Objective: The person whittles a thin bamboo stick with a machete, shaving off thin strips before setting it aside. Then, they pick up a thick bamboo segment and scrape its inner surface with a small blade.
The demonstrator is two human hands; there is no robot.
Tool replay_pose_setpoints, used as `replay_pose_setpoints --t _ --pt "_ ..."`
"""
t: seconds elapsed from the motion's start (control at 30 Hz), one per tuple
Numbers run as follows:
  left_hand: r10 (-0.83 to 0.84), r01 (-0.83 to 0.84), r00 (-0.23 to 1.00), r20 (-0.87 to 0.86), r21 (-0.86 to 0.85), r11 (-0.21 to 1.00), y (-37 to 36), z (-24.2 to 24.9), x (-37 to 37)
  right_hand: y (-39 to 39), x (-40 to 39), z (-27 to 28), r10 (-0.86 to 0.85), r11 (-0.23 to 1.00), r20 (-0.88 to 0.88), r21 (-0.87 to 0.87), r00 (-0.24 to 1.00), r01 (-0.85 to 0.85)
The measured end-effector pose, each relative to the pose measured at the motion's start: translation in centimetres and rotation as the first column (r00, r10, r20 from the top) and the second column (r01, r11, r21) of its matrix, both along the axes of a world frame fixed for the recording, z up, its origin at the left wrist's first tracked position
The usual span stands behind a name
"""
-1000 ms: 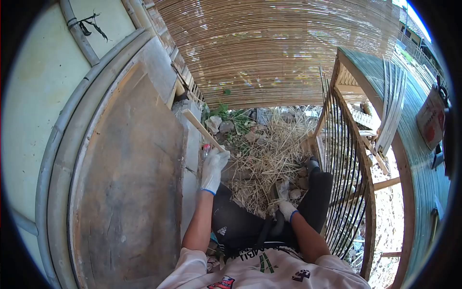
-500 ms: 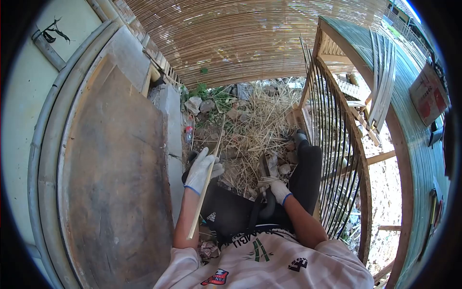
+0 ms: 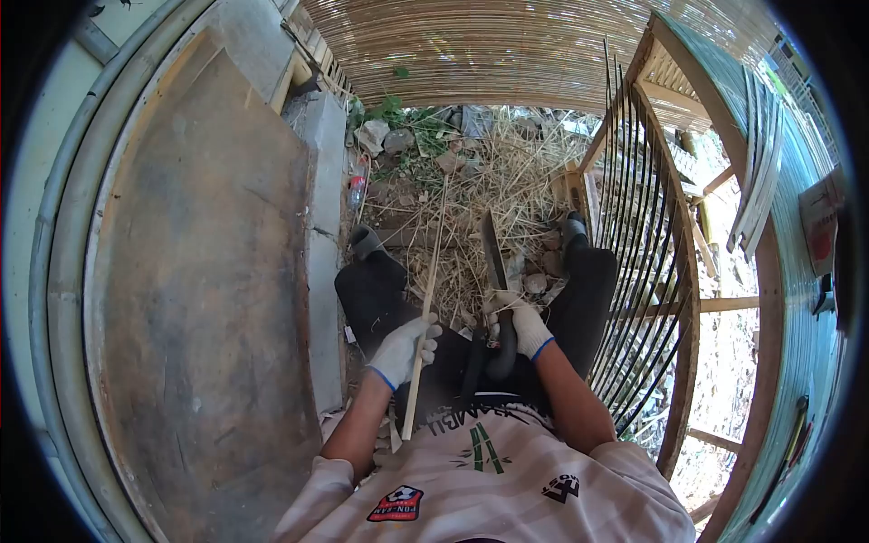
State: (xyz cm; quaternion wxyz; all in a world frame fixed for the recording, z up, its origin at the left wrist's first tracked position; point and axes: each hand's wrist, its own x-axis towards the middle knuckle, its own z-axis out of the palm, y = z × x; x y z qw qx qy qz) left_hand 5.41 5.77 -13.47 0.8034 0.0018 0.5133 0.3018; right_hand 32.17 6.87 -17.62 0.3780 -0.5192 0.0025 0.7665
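In my gloved left hand [image 3: 405,351] is a long, thin bamboo strip [image 3: 414,394], gripped partway along. Its lower end lies over my shirt and its far end points away over the straw. My gloved right hand [image 3: 525,328] is closed around a knife [image 3: 494,255] with a long dark blade, which points forward between my legs. A dark curved handle-like piece [image 3: 504,351] shows below that hand, over my lap. The strip and the blade are apart, roughly side by side.
Bamboo shavings [image 3: 516,172] litter the ground ahead, with stones [image 3: 371,136] and a plastic bottle [image 3: 357,193]. To my left leans a worn wooden board [image 3: 208,271]. On the right stands a wooden frame [image 3: 690,362] with dark rods; thin strips [image 3: 759,172] hang over the green tabletop [image 3: 797,217].
My left hand has moved right and nearer my lap, bringing the bamboo strip closer to the knife. The knife blade now shows longer and points forward. The view has shifted.
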Motion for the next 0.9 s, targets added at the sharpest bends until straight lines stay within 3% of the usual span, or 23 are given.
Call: replay_pose_setpoints --t 0.17,0.23,0.27,0.33,0.37,0.43,0.5,0.6,0.63,0.7,0.73,0.87,0.9 --pt "0.027 -0.028 1.000 0.007 0.087 0.996 -0.8 -1.3 0.9 1.6 0.6 1.1 0.107 0.991 0.009 0.086 0.994 -0.107" --pt "0.047 -0.045 0.999 -0.017 0.102 0.994 -0.9 0.4 1.5 1.5 1.1 2.6 0.304 0.826 0.509 0.280 0.805 -0.489" --pt "0.021 -0.010 0.997 -0.069 0.153 0.988 -1.3 1.7 1.7 1.4 0.8 3.2 0.303 0.827 0.512 0.277 0.804 -0.489" --pt "0.000 0.023 0.994 -0.114 0.200 0.980 -1.7 4.3 2.7 1.0 0.0 4.6 -0.113 0.540 0.787 0.560 0.606 -0.628" --pt "-0.007 0.050 0.988 -0.156 0.279 0.959 -1.7 5.8 3.2 1.4 0.2 5.4 -0.110 0.540 0.790 0.557 0.603 -0.631" --pt "-0.004 0.078 0.980 -0.200 0.361 0.929 -0.9 6.7 3.7 3.1 0.3 6.9 -0.048 0.620 0.959 0.249 0.281 -0.744" --pt "-0.052 0.142 0.968 -0.248 0.363 0.921 0.0 7.0 4.1 4.1 0.1 7.2 -0.081 0.616 0.967 0.240 0.243 -0.751" --pt "0.010 0.119 0.954 -0.299 0.411 0.904 0.8 5.6 4.3 5.1 -0.2 7.8 -0.156 0.626 0.980 0.197 0.127 -0.755" --pt "0.027 0.113 0.947 -0.319 0.414 0.903 0.9 5.4 4.4 5.1 0.0 8.0 -0.159 0.623 0.980 0.193 0.119 -0.758" --pt "0.055 0.083 0.955 -0.291 0.441 0.894 1.2 5.0 4.7 5.4 0.5 9.0 0.292 0.631 0.854 0.167 0.431 -0.758" --pt "0.073 0.064 0.958 -0.278 0.453 0.889 0.8 4.8 4.7 5.1 0.4 10.5 0.421 0.675 0.774 0.082 0.474 -0.733" --pt "0.102 -0.011 0.971 -0.214 0.388 0.922 0.8 1.3 4.4 4.0 0.3 8.8 0.246 0.711 0.829 0.198 0.503 -0.675" --pt "0.108 -0.025 0.971 -0.214 0.360 0.932 0.7 0.9 4.2 3.4 0.3 8.4 0.229 0.741 0.706 0.321 0.671 -0.590"
